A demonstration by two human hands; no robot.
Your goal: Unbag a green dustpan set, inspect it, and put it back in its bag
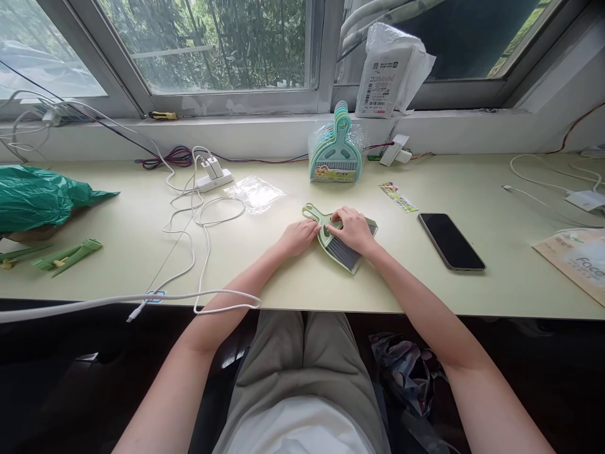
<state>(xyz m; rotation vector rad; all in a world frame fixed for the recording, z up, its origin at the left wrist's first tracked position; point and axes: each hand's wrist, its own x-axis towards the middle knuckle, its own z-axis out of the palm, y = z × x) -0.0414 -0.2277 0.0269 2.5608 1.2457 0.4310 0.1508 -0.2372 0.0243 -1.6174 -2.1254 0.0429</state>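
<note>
A small light-green dustpan (pixel 372 226) with a matching hand brush (pixel 344 252) lies tilted on the table in front of me, its looped handle pointing to the upper left and the brush's grey bristles toward the lower right. At the handle end, my left hand (pixel 300 237) grips the set's left edge with closed fingers. My right hand (pixel 353 231) is curled over the brush from above, thumb near its oval hole, covering part of the set. Behind them stands a bundle of similar dustpan sets (pixel 336 151) in clear plastic, with a printed label.
To the right are a black phone (pixel 452 242) and a printed label strip (pixel 397 197). White cables (pixel 191 246), a power strip (pixel 214 181) and a crumpled clear wrapper (pixel 255 193) lie left. A green plastic bag (pixel 42 197) occupies the far left; a white package (pixel 385 75) stands on the sill.
</note>
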